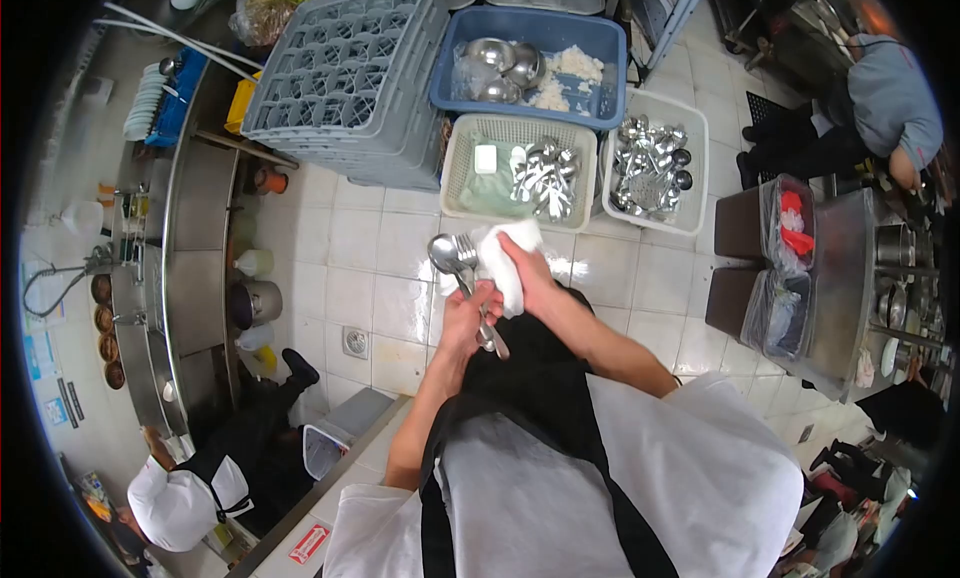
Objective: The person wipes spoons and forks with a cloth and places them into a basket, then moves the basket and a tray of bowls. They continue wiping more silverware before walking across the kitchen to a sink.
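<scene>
My left hand (468, 313) is closed around the handles of a metal spoon (442, 252) and a fork (466, 248), their heads pointing away from me and the handle ends sticking out below. In my right hand (530, 270) a folded white cloth (503, 271) is gripped, right beside the fork. Beyond my hands, a cream plastic basket (452, 193) holds a pile of metal cutlery (548, 178) and a small white block. To its right stands a white tub (700, 158) full of jumbled spoons and ladles (648, 163).
Behind the basket is a blue tub (440, 98) with metal bowls. Stacked grey glass racks (340, 68) rise at the left. One person (190, 493) works at the left counter (180, 318), another (890, 98) at the upper right. Lined bins (745, 218) stand at the right.
</scene>
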The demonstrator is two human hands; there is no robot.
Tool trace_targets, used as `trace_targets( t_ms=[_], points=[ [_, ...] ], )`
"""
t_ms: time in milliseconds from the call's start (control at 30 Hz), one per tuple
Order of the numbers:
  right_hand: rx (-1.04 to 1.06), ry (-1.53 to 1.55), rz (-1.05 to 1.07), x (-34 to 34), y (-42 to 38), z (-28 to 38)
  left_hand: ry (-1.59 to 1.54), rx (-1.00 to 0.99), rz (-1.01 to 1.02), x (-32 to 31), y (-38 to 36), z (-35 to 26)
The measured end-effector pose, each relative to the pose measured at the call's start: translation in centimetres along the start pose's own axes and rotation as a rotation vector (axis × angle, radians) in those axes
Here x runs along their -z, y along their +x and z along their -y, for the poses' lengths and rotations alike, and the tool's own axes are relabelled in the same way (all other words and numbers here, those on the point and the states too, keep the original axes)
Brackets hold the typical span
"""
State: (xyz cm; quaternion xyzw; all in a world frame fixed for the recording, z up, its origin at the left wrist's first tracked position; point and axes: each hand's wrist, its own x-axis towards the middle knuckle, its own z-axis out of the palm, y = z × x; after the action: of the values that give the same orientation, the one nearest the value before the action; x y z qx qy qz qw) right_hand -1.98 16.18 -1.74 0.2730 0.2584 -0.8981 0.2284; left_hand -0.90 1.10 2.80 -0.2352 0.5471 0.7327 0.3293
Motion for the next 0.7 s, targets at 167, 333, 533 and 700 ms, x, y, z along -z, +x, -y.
trace_targets(
  t_ms=[167,333,533,700],
  points=[
    [0.031,-0.01,-0.158,0.1,-0.5,0.1,0.175,0.006,-0.002,0.1,0.1,-1.0],
    [0.011,0.275,-0.133,3.4,2.0,0.0,0.243,0.008,-0.049,2.7,0.2,0.1],
    [-0.248,0.075,-0.007,4.9,3.4,-1.9,0.252,0.007,0.027,1.8,1.4,0.5],
    [-0.023,-0.013,-0.176,7.0,4.4,-0.1,-0.028,0.018,-0.039,1.7,0.8,-0.4]
  ],
)
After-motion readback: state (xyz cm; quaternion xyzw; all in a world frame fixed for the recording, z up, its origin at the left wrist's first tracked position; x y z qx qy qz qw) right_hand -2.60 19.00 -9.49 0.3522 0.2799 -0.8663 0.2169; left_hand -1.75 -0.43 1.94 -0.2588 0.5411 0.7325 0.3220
